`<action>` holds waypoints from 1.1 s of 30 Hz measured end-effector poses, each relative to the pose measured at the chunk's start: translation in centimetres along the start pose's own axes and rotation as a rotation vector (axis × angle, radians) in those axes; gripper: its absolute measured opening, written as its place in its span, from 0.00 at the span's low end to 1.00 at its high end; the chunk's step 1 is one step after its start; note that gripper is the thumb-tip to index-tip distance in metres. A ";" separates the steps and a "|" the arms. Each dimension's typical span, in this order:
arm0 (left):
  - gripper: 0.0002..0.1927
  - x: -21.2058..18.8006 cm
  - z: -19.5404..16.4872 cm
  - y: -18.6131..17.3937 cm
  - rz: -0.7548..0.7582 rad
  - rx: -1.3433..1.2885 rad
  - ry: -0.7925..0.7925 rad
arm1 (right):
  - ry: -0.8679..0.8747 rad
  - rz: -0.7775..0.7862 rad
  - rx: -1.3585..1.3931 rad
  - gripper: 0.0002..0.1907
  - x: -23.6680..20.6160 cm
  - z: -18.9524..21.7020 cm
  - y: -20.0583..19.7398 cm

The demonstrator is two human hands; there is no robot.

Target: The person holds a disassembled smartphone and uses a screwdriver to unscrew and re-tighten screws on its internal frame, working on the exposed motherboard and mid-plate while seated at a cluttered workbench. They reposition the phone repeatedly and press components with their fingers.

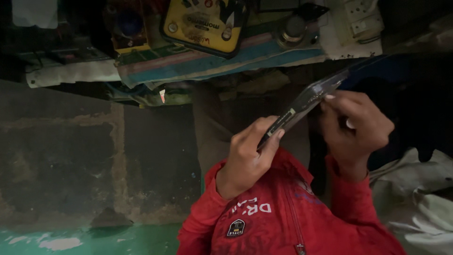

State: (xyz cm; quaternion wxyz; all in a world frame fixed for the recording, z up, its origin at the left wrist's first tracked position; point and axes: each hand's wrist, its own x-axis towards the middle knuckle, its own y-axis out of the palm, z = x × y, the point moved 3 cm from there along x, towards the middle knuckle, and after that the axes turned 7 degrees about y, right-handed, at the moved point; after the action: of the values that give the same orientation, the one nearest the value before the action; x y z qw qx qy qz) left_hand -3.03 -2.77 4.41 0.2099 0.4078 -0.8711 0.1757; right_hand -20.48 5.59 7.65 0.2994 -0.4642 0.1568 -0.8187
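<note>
both hands [247, 156] [356, 127] pinch opposite ends of thin flat panel [304, 104].

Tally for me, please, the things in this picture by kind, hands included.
Hands: 2, left hand and right hand, both on the flat dark panel
Flat dark panel: 1
Yellow case: 1
White socket block: 1
Round knob: 1
Total: 6
</note>
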 end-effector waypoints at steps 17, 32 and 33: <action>0.16 1.8 -3.9 -2.8 0.141 0.167 -0.050 | -1.119 0.570 -0.366 0.14 5.4 -4.7 -2.1; 0.12 1.6 -1.6 -3.7 0.027 -0.025 -0.297 | -0.802 0.578 -0.235 0.12 5.8 -1.6 -0.9; 0.12 1.5 -1.3 -3.6 0.012 -0.045 -0.328 | -0.808 0.525 -0.235 0.12 5.6 -1.1 -0.9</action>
State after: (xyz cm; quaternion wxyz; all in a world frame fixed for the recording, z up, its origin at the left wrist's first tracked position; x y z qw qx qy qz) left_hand -0.75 -5.26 6.76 0.0730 0.4210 -0.8998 0.0883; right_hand -23.87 2.75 11.31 0.4779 -0.7201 0.2311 -0.4469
